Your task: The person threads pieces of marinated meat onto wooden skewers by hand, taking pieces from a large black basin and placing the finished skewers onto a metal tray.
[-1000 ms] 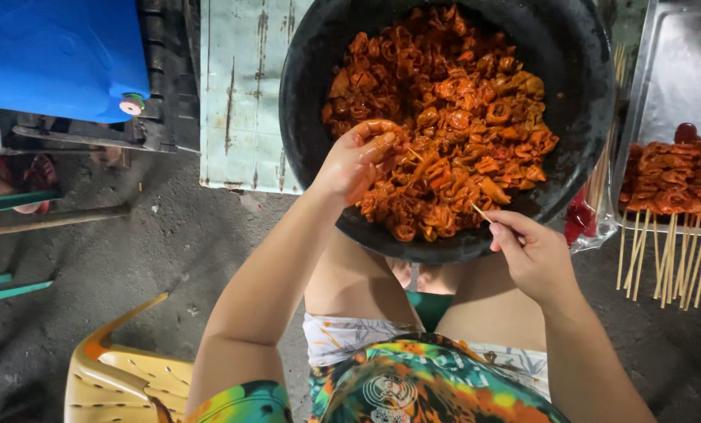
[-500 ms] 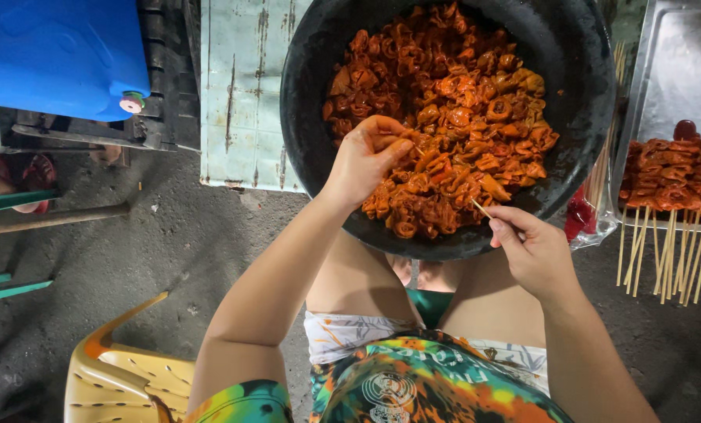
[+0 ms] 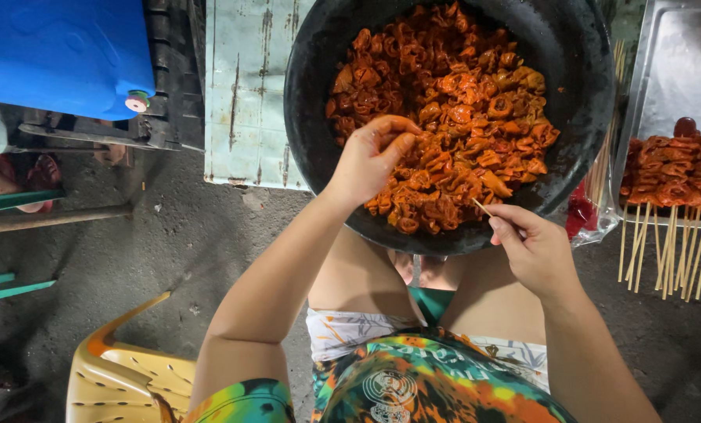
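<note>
Bright, even light from above, colours vivid and the view sharp.
Soft glare sits on the metal tray at right; the marinated meat glistens wet. The concrete floor falls dimmer below, shadows soft-edged. Lines bend slightly toward the corners; no motion blur shows.

Orange-red meat pieces fill the black basin, with a blue container left of it and a yellow chair below-left.

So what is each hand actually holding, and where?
The right hand pinches a thin wooden skewer near its lower end. The left hand pinches an orange meat piece with its fingertips, over the black basin.
</note>
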